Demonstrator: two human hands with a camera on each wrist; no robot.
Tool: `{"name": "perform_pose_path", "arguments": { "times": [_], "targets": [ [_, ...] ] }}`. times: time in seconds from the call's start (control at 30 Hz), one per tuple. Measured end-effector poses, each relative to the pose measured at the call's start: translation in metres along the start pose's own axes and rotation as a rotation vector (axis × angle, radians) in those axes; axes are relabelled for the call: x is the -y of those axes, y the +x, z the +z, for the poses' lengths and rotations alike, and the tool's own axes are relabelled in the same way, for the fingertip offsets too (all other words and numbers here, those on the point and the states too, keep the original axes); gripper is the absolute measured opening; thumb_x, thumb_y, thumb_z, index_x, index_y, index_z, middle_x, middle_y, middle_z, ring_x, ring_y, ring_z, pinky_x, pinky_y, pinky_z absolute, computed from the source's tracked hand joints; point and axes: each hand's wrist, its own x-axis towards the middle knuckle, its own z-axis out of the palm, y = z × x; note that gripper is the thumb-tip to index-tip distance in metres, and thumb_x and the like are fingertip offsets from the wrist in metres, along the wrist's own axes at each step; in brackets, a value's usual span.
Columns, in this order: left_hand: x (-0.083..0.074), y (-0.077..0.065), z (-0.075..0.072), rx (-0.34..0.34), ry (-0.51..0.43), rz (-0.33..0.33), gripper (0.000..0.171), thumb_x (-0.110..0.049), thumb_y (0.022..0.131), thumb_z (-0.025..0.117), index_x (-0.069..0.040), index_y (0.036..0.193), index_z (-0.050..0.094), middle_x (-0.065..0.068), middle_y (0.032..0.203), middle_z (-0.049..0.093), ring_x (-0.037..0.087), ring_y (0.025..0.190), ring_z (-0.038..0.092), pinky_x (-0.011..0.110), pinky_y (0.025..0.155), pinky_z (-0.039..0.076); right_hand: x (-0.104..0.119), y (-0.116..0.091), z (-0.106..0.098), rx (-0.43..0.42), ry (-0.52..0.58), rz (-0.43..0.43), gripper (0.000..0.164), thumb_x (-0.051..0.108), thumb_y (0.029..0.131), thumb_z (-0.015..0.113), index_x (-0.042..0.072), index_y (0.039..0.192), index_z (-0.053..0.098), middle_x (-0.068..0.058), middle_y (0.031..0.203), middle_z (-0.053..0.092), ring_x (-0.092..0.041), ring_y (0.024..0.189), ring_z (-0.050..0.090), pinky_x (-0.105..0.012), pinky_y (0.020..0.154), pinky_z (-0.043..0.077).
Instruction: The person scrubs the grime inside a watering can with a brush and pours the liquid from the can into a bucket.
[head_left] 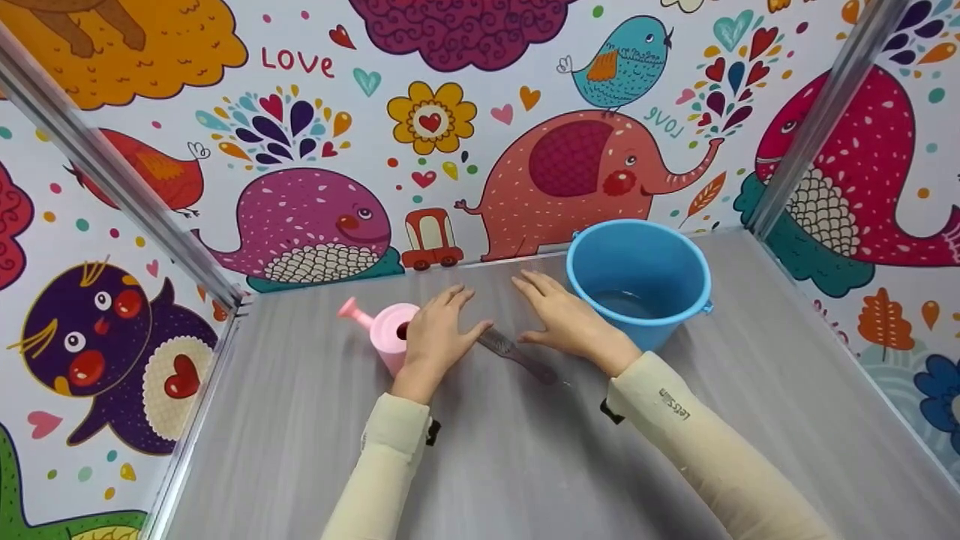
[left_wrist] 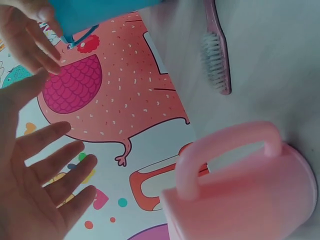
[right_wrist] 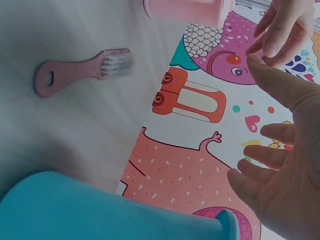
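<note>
My left hand [head_left: 437, 339] hovers with fingers spread beside a pink watering can [head_left: 391, 321], partly covering it in the head view. My right hand [head_left: 561, 315] is also spread, holding nothing, just left of a blue bucket [head_left: 637, 285]. Between and below the hands, a scrubbing brush [head_left: 525, 357] with a mauve handle and pale bristles lies on the table. The left wrist view shows the watering can's handle [left_wrist: 225, 150] apart from the fingers [left_wrist: 75, 175]. In the right wrist view the brush [right_wrist: 82, 70] lies on its side, untouched.
The grey table [head_left: 300, 450] ends at a back wall [head_left: 435, 45] printed with cartoon animals. Metal posts [head_left: 127, 165] stand at its left and right corners, with printed side panels beyond. The watering can's spout [head_left: 354, 311] points left.
</note>
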Motion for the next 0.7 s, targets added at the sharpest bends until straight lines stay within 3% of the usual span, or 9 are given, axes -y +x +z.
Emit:
{"name": "perform_pose_path", "arguments": {
  "times": [0.7],
  "targets": [
    [0.012,-0.038,0.011,-0.077,-0.146,0.046,0.049,-0.04,0.086,0.074,-0.017,0.128,0.066,0.004,0.133,0.065,0.026,0.124,0.061,0.046,0.105,0.047,-0.013,-0.021,0.038,0.045,0.072,0.041,0.077,0.028,0.084,0.079,0.009,0.149,0.042,-0.016,0.151,0.047,-0.035,0.139,0.046,-0.052,0.108,0.042]
  ]
}}
